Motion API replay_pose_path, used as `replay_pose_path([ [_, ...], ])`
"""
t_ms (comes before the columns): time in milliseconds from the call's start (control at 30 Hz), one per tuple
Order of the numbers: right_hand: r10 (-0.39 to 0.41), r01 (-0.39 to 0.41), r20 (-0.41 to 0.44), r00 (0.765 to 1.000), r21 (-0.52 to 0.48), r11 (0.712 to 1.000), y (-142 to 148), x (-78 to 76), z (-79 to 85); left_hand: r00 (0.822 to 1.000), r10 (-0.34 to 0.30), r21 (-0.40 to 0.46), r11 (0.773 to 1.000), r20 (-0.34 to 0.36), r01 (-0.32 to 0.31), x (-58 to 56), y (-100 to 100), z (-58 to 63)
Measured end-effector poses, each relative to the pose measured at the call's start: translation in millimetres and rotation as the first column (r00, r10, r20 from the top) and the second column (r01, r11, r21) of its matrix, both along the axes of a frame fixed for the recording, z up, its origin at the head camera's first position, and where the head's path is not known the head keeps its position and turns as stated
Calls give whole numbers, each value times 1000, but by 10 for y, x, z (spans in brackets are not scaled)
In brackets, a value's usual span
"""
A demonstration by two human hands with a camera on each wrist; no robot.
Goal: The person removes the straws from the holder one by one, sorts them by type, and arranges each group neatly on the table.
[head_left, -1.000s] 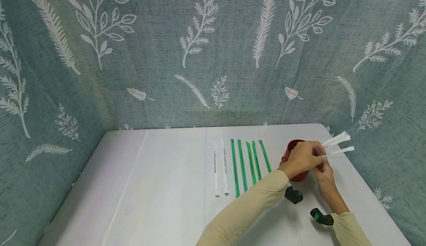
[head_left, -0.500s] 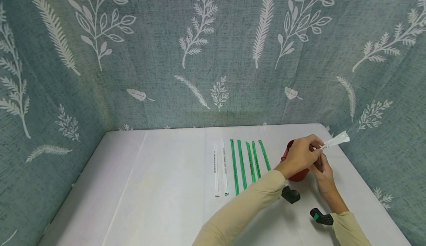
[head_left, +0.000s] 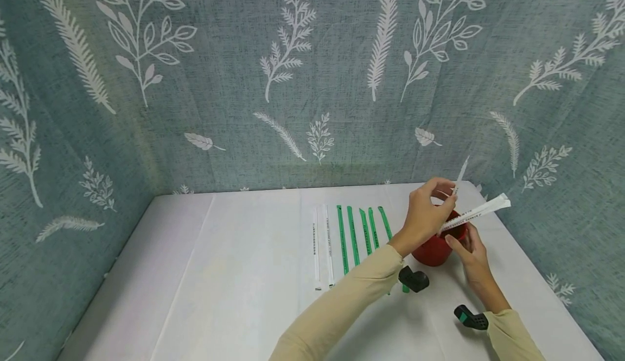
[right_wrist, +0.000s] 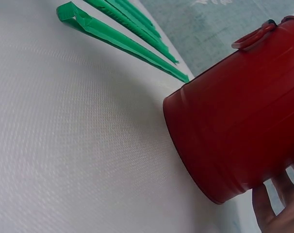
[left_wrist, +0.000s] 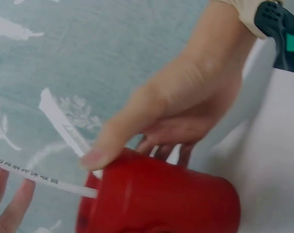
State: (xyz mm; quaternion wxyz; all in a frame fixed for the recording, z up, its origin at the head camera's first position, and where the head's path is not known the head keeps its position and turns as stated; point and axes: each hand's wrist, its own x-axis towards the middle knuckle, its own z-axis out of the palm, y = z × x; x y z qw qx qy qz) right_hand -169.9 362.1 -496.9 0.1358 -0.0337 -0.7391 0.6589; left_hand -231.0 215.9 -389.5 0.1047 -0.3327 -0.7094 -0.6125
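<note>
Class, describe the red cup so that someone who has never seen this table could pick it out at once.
Start at the white table against the leaf-patterned blue-green curtain and look to its right side, just past the row of green straws. There the red cup stands between the left hand and right hand. It is the only red thing and the only container, with white wrapped straws sticking out of it.

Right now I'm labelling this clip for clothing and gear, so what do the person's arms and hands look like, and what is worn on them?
Both arms wear long beige sleeves reaching the wrists. The hands are bare: left hand, right hand, no gloves, and no rings that I can make out. Each wrist carries a small black camera unit with a teal-green marking, on the left and on the right.
</note>
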Motion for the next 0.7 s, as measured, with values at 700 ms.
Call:
replay_pose_path([
  [700, 7, -11, -82, 997, -53, 999, -20, 14, -29, 999, -6, 298, 955, 39, -6, -101, -512, 393],
])
